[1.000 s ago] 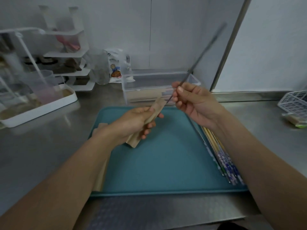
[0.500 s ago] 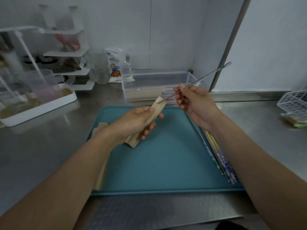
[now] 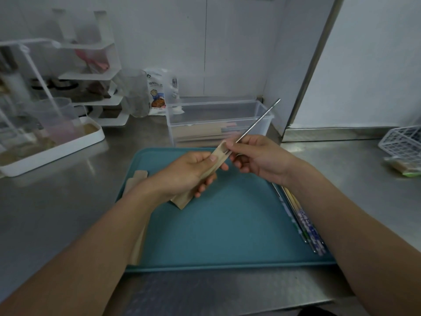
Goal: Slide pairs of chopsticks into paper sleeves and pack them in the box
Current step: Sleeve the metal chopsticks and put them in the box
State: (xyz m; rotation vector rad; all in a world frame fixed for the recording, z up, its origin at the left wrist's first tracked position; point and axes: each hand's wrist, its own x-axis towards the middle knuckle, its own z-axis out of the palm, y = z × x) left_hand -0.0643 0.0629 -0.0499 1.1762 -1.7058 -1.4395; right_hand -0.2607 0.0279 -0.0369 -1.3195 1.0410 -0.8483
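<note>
Since the earlier frame the metal chopsticks (image 3: 258,120) have swung down from steep to a shallow angle, and their tips now sit right at the mouth of the paper sleeve (image 3: 210,166); before, they were short of it.

Right hand (image 3: 257,159) pinches the chopsticks near the low end, shafts running out toward 1 o'clock. Left hand (image 3: 185,173) grips the sleeve mid-length, thumb on top, open end pointing toward 1 o'clock, over the teal tray (image 3: 227,224).

Risks, my read:
- Sleeve mouth looks barely open. Tips could catch the edge and crumple or tear the paper.
- Pinch is far from the free end, so the pair could splay and only one stick go in.
- Thumb pressing the sleeve flat could block the slide.

Hard to make out:
- Can't tell if it's one stick or two; they read as a single line.
- Whether the tips are already inside the mouth is unclear, fingers cover it.
- Loose chopsticks (image 3: 303,224) at 4 o'clock on the tray are partly under the right forearm.
- Spare sleeves (image 3: 136,179) at 9 o'clock are mostly behind the left arm.
- The clear box (image 3: 218,122) at 12 o'clock holds packed sleeves, count unreadable.
</note>
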